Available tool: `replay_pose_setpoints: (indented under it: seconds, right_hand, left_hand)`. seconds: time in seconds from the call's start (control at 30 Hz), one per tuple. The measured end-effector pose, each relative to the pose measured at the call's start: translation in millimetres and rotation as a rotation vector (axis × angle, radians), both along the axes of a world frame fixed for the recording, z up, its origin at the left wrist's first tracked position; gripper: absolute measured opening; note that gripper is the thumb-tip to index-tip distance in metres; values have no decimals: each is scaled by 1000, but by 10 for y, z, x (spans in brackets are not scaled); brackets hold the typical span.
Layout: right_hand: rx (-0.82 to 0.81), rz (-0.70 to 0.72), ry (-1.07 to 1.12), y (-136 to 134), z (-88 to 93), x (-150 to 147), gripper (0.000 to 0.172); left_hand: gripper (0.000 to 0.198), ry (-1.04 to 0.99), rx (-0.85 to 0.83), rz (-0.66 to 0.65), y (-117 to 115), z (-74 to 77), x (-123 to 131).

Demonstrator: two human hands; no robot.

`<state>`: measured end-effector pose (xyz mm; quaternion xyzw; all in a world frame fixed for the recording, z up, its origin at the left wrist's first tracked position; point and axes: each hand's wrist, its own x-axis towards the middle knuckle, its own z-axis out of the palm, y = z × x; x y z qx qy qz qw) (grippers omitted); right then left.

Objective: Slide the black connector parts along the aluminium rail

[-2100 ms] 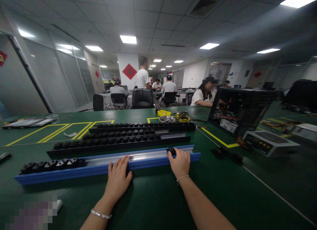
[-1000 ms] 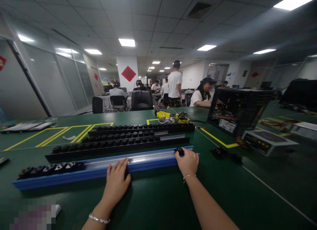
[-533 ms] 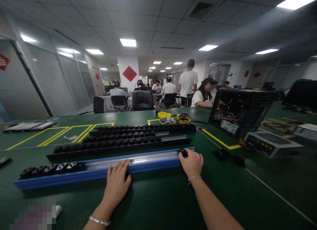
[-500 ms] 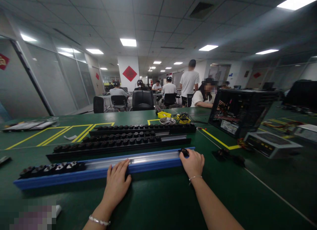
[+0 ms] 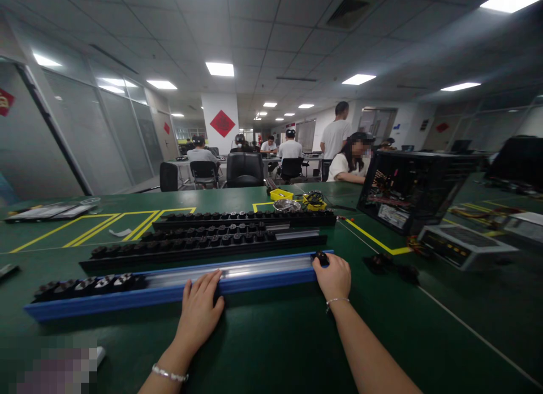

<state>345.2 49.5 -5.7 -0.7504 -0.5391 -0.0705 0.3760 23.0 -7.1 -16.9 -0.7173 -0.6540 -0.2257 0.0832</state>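
A long blue track [image 5: 178, 292] with a shiny metal channel lies across the green table in front of me. Fingers stretched, my left hand [image 5: 200, 312] rests on the track's front edge near its middle. At the right end, my right hand [image 5: 334, 276] pinches a small black socket module [image 5: 322, 258] seated at the channel; its lower part is hidden by my fingers. Several similar black modules [image 5: 85, 286] sit in a row in the track's left end, a few with pale tops.
Behind lie several black tracks [image 5: 203, 254] filled with modules. Loose black parts [image 5: 390, 264] and a power supply unit [image 5: 464, 247] are to the right, near an open computer case [image 5: 418, 190]. A metal bowl [image 5: 286, 206] and yellow trays [image 5: 281, 195] stand farther back. A person [image 5: 350, 162] sits beyond.
My right hand and the black module have shifted slightly right, toward the track's end. My left hand stays on the track. A standing person in the background has moved right.
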Motion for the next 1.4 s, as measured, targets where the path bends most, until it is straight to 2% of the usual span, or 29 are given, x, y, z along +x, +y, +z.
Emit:
replay_pose_setpoints:
  seconds: [1.0,1.4]
  right_hand:
    - [-35,-136,213,0,14,205,43]
    - [54,-143,254,63,-58,349,43]
  left_hand:
    - [50,11,-15,10,-5,24,-3]
    - [46,-16,-24,11,-11,45,3]
